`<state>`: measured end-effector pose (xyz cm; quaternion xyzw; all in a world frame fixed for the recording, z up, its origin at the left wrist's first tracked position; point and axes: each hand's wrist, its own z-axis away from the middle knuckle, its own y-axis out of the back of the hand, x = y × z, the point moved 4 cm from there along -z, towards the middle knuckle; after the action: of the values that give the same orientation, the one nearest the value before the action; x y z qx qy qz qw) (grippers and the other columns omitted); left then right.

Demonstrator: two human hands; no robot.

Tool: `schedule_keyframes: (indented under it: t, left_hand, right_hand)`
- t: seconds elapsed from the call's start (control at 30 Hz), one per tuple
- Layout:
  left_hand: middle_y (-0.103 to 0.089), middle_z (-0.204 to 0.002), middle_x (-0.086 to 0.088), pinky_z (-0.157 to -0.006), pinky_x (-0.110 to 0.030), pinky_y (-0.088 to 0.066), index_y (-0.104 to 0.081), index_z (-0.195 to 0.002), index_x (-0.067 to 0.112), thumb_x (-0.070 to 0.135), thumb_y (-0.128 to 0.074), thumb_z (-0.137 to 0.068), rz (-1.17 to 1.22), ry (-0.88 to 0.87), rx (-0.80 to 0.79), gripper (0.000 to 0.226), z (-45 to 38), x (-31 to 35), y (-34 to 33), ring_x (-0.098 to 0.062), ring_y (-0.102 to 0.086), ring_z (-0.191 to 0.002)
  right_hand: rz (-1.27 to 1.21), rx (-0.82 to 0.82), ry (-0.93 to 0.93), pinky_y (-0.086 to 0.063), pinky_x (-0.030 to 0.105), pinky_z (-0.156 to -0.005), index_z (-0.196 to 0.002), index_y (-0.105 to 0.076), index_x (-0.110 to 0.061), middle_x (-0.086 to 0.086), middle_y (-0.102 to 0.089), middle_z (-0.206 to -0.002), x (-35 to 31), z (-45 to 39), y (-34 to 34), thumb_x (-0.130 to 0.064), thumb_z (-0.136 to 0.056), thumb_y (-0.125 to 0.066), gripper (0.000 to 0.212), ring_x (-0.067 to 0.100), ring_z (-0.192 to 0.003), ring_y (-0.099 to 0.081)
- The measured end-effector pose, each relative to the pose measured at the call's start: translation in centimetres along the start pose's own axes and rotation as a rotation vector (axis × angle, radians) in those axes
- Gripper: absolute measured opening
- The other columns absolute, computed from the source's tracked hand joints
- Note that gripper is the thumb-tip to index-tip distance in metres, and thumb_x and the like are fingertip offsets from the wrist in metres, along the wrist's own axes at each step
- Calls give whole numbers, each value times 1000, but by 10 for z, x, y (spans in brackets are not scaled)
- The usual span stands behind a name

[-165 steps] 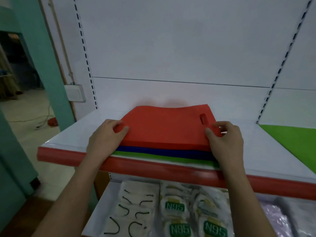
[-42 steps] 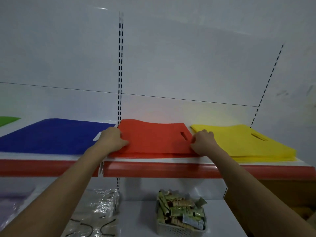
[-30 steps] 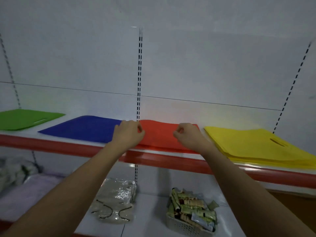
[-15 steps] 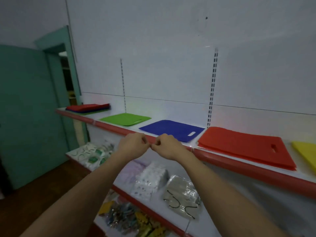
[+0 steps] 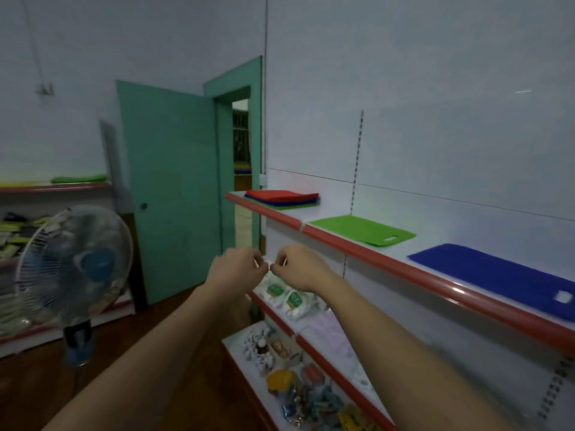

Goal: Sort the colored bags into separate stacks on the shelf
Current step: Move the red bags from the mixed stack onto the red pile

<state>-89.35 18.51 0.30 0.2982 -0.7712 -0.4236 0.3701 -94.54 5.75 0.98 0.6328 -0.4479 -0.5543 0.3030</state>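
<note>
Heading back for the mixed stack (image 5: 281, 198)

I'm holding both hands, left (image 5: 236, 272) and right (image 5: 298, 269), curled and empty, off the shelf (image 5: 367, 255). Green stack (image 5: 364, 230) and blue stack (image 5: 491, 272) are lying sorted; the mixed pile at the shelf's door end is waiting.

Bare forearms — no sleeves — left hand (image 5: 237, 273), right hand (image 5: 301, 269).

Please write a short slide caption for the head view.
Both hands, empty, meet before a shelf holding green bags, blue bags and a mixed stack.
</note>
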Motion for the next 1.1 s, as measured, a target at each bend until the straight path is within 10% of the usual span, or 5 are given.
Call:
schedule_keyframes:
  t: [1.1]
  left_hand:
    - [-68, -102, 9, -84, -35, -52, -68, -105, 27, 42, -52, -94, 22, -12, -20, 26, -424, -269, -74, -13, -62, -92]
  right_hand:
    - [-21, 16, 36, -52, 33, -71, -81, -61, -25, -5, -65, -84, 18, -509, -110, -29, -92, -59, 13, 16, -80, -62]
